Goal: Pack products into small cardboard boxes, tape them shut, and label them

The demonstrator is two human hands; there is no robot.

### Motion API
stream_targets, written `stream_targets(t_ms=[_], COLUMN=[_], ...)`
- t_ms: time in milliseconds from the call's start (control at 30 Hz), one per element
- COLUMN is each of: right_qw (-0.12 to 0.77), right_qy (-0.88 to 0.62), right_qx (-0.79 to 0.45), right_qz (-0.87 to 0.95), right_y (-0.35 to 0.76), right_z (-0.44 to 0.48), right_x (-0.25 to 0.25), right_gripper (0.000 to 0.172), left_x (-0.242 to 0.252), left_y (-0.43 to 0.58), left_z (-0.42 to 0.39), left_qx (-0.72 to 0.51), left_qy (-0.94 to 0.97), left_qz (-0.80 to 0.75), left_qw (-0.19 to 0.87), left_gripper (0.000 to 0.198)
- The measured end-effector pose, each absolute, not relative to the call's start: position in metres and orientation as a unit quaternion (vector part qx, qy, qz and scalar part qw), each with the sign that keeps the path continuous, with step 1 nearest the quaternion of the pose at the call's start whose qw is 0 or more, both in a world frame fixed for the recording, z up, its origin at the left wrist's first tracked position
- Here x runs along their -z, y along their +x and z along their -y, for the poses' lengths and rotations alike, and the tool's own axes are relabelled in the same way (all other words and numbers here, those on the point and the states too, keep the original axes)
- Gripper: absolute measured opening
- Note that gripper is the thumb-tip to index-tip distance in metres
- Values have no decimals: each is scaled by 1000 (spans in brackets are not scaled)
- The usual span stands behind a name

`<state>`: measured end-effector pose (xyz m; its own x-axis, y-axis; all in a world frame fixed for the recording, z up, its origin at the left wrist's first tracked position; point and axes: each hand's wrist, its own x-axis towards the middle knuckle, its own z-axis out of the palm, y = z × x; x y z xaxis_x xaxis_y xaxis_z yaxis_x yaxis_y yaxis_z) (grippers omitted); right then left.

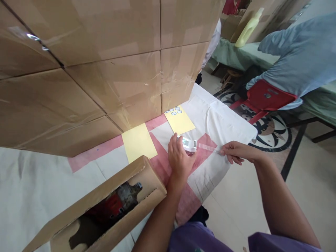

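Observation:
My left hand [180,155] is wrapped round a small white tape dispenser [188,144] above the cloth-covered table. From its right end a strip of clear tape [207,147] stretches across to my right hand [237,152], whose thumb and fingers pinch the free end. Just beyond the dispenser lies a yellow sheet [181,122] with several small outlined labels [176,111] along its far edge. Left of it is a plain yellow sheet [139,141]. Close to my left forearm stands an open cardboard box [154,180], with a red and grey tool-like object [118,203] partly visible inside.
Stacked, taped cardboard boxes [112,87] form a wall along the table's far side. The white and red tablecloth [217,119] ends at the right. Beyond it, a person in a light blue shirt [301,52] sits on a red chair [270,98], near a yellow bottle [248,29].

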<state>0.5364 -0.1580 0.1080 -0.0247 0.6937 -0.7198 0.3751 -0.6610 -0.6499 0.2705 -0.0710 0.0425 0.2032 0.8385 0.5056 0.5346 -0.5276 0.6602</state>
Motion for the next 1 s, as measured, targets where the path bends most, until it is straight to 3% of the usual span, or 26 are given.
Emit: stream_targets(t_ms=[267,500,567,633,733,867,1000], right_qw=[109,-49,-15,104,237,213,251], right_qy=[-714,-872,-892,-858,-748,-670,-588], right_qx=[-583,-329,-215,-156,-249,-458,-558], right_qz=[372,361,398,478,568,544,530], right_y=[545,556,542,520,484,459,462], right_z=[175,186,179,164,132,98,92], right_x=[-114,-115,-126,-135,-138,-124,-104], right_gripper=[43,41,38,35,38,40,39], left_x=[-44,-43,-43,-43,-43,-44,-44], left_y=[271,271,271,271,270,270,269], left_z=[70,70,70,70,70,71,71], left_qx=[-438,-435,-434,-434,-431,-428,-431], left_qy=[755,756,757,758,758,763,764], left_qz=[-456,-459,-458,-458,-458,-454,-451], left_qw=[176,168,168,169,173,171,167], left_gripper=[67,65,66,66,69,71,72])
